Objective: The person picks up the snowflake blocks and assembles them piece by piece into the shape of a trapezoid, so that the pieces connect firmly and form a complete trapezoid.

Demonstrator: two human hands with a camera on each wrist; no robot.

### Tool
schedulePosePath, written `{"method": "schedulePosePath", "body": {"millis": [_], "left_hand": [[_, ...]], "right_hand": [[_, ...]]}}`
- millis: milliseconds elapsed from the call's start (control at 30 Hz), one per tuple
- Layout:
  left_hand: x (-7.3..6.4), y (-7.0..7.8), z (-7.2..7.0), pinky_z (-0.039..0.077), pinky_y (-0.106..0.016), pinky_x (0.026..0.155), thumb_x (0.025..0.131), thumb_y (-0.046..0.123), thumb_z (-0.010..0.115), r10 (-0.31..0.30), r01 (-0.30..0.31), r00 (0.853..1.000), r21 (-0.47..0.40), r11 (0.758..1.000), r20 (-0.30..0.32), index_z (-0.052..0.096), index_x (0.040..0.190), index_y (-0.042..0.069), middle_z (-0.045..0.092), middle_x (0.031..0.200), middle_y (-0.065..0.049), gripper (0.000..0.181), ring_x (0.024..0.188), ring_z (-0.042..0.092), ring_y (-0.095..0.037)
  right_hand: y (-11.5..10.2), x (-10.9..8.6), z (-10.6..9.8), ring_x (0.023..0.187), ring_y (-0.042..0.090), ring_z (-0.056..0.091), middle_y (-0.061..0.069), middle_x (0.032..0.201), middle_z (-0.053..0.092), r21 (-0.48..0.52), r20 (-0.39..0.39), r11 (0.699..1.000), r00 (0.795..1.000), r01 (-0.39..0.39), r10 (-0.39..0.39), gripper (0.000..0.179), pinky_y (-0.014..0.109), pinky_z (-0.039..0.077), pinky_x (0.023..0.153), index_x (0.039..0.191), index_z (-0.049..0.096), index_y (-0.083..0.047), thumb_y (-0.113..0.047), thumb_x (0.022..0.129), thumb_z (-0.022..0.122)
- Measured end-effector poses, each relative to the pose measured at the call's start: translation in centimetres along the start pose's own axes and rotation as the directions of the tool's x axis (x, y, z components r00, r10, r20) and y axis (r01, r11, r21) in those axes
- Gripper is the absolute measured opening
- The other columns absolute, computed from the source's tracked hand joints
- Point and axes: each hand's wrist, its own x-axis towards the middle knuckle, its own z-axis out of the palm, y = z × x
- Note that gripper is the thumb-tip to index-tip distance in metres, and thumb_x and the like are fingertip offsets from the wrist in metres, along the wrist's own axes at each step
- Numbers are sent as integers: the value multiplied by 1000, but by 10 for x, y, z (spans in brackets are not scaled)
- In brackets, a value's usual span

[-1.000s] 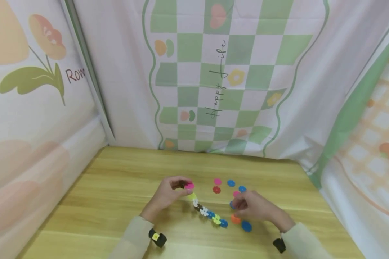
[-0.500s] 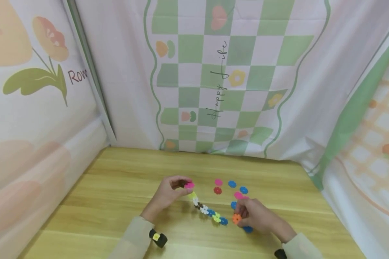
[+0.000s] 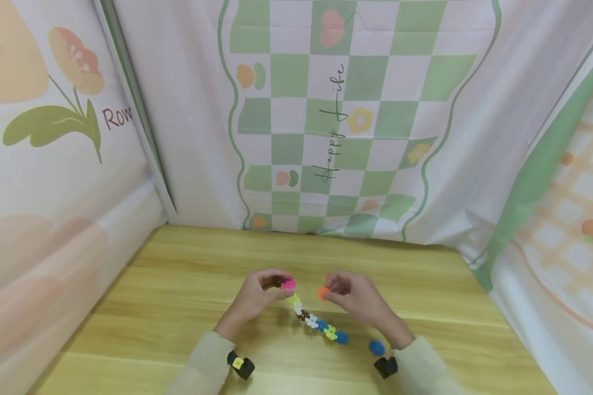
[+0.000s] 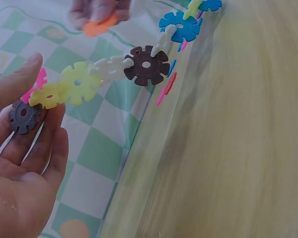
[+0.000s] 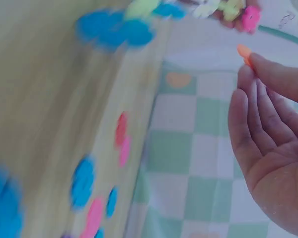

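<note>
In the head view, the left hand [image 3: 259,293] is pinching the chain [image 3: 312,322] near its end, thumb and fingers clamped at a pink disc [image 3: 289,283]. The chain is trailing rightward above the desk [image 3: 188,285]; whether its far end is touching the wood, I cannot tell. The right hand [image 3: 358,296] is pinching an orange disc [image 3: 322,292], apart from the chain. 1 loose blue disc [image 3: 376,346] is lying just beside the black strap [image 3: 386,367].

In the left wrist view, 1 brown disc [image 4: 27,121] is sitting against the fingers, and another brown disc [image 4: 156,72] is showing farther along the chain. The long tail is probably loading the joints near the grip, so a sudden tilt or jerk could be pulling a link free.

In the right wrist view, thumb and forefinger are clamping only the orange disc's edge. So shallow a pinch could be letting it twist or slip under a push. Red [image 5: 121,130] and pink discs [image 5: 124,150] are lying loose below; a low-sweeping forearm could be scattering them.
</note>
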Motion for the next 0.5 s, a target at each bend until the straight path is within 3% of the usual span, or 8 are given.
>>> {"method": "schedulePosePath", "body": {"millis": [167, 500], "left_hand": [[0, -2, 0, 59, -32, 98, 94, 17, 81, 17, -17, 1000, -2, 1000, 5, 71, 126, -1, 75, 118, -12, 38, 107, 69, -18], [0, -2, 1, 58, -37, 103, 94, 16, 81, 6, -6, 1000, 18, 1000, -9, 71, 126, -1, 74, 120, -12, 38, 110, 69, -18]], "right_hand": [[-19, 15, 14, 80, 5, 71, -1, 92, 78, 61, -54, 994, 995, 87, -84, 13, 24, 62, 73, 102, 73, -13, -19, 93, 81], [-30, 23, 27, 79, 8, 72, 2, 91, 77, 80, -89, 989, 989, 125, -118, 11, 25, 63, 74, 101, 72, -11, -12, 93, 81]]}}
